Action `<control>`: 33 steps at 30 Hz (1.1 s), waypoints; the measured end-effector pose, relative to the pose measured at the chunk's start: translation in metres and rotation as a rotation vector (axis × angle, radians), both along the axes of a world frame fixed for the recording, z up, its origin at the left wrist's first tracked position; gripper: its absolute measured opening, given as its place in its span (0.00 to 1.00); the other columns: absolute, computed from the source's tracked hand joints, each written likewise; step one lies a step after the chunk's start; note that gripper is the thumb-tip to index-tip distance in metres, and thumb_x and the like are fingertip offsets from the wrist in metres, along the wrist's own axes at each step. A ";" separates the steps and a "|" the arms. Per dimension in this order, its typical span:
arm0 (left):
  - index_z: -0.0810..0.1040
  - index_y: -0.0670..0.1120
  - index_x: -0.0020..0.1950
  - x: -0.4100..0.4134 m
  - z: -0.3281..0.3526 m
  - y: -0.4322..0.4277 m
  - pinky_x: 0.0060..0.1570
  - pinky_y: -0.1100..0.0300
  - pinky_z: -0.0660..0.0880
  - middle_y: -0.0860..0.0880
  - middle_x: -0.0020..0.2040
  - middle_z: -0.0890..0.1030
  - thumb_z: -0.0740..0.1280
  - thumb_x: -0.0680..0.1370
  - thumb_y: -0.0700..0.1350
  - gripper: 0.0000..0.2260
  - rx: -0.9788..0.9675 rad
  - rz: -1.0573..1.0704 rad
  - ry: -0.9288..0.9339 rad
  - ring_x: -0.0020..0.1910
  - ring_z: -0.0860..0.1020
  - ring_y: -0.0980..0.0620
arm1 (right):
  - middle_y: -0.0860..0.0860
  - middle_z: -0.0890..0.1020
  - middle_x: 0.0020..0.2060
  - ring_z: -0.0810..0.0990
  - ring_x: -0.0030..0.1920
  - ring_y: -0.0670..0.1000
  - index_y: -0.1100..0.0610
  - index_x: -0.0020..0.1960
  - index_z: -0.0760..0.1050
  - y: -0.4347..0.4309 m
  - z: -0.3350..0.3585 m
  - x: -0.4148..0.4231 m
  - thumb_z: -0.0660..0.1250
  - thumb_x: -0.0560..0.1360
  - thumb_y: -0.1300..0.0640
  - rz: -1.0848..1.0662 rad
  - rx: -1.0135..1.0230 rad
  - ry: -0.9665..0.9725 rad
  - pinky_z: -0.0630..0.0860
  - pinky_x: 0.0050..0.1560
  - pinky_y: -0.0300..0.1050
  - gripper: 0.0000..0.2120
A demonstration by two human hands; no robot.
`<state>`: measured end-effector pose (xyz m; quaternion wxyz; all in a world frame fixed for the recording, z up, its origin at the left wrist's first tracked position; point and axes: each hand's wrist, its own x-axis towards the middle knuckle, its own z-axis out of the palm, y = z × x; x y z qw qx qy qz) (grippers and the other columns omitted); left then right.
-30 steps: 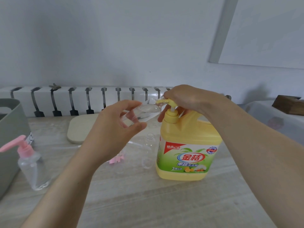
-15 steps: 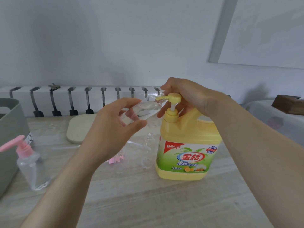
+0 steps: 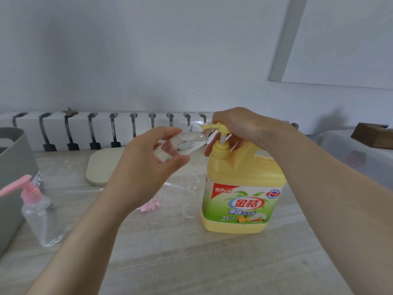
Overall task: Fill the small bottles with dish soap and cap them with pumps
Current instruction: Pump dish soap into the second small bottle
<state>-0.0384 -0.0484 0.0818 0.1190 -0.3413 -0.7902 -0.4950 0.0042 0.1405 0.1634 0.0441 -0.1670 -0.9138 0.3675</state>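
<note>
A big yellow dish soap jug [image 3: 242, 194] stands on the table, its yellow pump [image 3: 221, 133] raised. My right hand [image 3: 236, 126] lies over the pump head, fingers curled around it. My left hand [image 3: 148, 165] holds a small clear bottle [image 3: 185, 139] tilted on its side, its mouth at the pump spout. Another open clear bottle [image 3: 191, 196] stands just left of the jug. Behind my left wrist a further small bottle [image 3: 156, 209] and a pink pump [image 3: 147, 206] are partly hidden. A clear bottle capped with a pink pump [image 3: 40, 213] stands at the left.
A grey bin [image 3: 12, 167] sits at the left edge. A beige board [image 3: 102, 167] lies behind my left hand, in front of a white radiator [image 3: 95, 130]. At the right, a clear plastic box [image 3: 357, 154] carries a dark wooden block [image 3: 374, 136].
The jug's pump head has risen from its pressed-down position, and my right hand has lifted with it. My left hand keeps the small bottle at the spout.
</note>
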 end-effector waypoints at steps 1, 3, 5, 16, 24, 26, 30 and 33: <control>0.74 0.64 0.60 0.000 0.000 0.000 0.38 0.82 0.65 0.63 0.46 0.81 0.73 0.71 0.53 0.19 -0.002 0.002 0.002 0.40 0.74 0.72 | 0.54 0.80 0.35 0.74 0.33 0.53 0.60 0.38 0.73 -0.001 0.000 0.000 0.55 0.79 0.57 -0.025 0.006 0.001 0.71 0.32 0.38 0.14; 0.74 0.64 0.60 0.000 0.000 0.000 0.37 0.83 0.65 0.62 0.46 0.81 0.74 0.71 0.52 0.19 -0.004 0.004 -0.001 0.43 0.75 0.69 | 0.52 0.77 0.30 0.72 0.30 0.50 0.58 0.32 0.69 0.000 -0.001 0.000 0.56 0.79 0.55 -0.051 0.020 -0.003 0.67 0.28 0.38 0.17; 0.74 0.64 0.60 0.000 0.000 0.000 0.38 0.83 0.64 0.62 0.45 0.81 0.74 0.72 0.51 0.19 -0.012 0.005 -0.001 0.46 0.74 0.70 | 0.52 0.74 0.31 0.70 0.30 0.50 0.57 0.32 0.67 -0.001 0.000 -0.001 0.55 0.80 0.57 -0.056 0.030 -0.019 0.65 0.28 0.40 0.17; 0.73 0.63 0.60 0.000 0.000 0.001 0.43 0.84 0.63 0.69 0.46 0.79 0.73 0.73 0.52 0.18 -0.045 -0.001 0.038 0.51 0.69 0.80 | 0.61 0.83 0.53 0.79 0.46 0.57 0.66 0.59 0.76 0.000 -0.002 0.002 0.56 0.78 0.51 0.000 -0.023 -0.043 0.74 0.60 0.54 0.21; 0.75 0.60 0.63 -0.001 -0.001 0.002 0.42 0.82 0.64 0.63 0.47 0.81 0.72 0.73 0.52 0.19 -0.028 0.015 0.052 0.53 0.70 0.77 | 0.60 0.85 0.46 0.81 0.44 0.59 0.57 0.58 0.77 0.007 0.003 0.004 0.59 0.73 0.41 0.070 -0.218 -0.023 0.77 0.56 0.56 0.23; 0.75 0.60 0.63 -0.001 -0.001 0.002 0.42 0.84 0.63 0.63 0.47 0.81 0.72 0.73 0.52 0.19 -0.025 0.011 0.055 0.51 0.70 0.79 | 0.60 0.85 0.45 0.81 0.44 0.58 0.58 0.59 0.76 0.007 0.003 0.004 0.59 0.73 0.42 0.074 -0.218 -0.024 0.77 0.56 0.56 0.24; 0.74 0.60 0.63 -0.001 -0.001 0.001 0.43 0.84 0.62 0.63 0.47 0.81 0.72 0.73 0.51 0.19 -0.017 0.003 0.052 0.50 0.69 0.80 | 0.62 0.84 0.49 0.81 0.45 0.62 0.58 0.55 0.79 0.004 0.000 0.003 0.60 0.75 0.45 0.044 -0.141 0.009 0.77 0.56 0.59 0.20; 0.73 0.62 0.62 -0.001 -0.001 0.001 0.42 0.85 0.63 0.63 0.47 0.80 0.72 0.73 0.51 0.19 -0.018 -0.004 0.041 0.49 0.68 0.81 | 0.62 0.84 0.48 0.81 0.46 0.63 0.59 0.49 0.82 0.003 -0.001 0.003 0.58 0.78 0.48 0.046 -0.110 0.008 0.78 0.54 0.57 0.18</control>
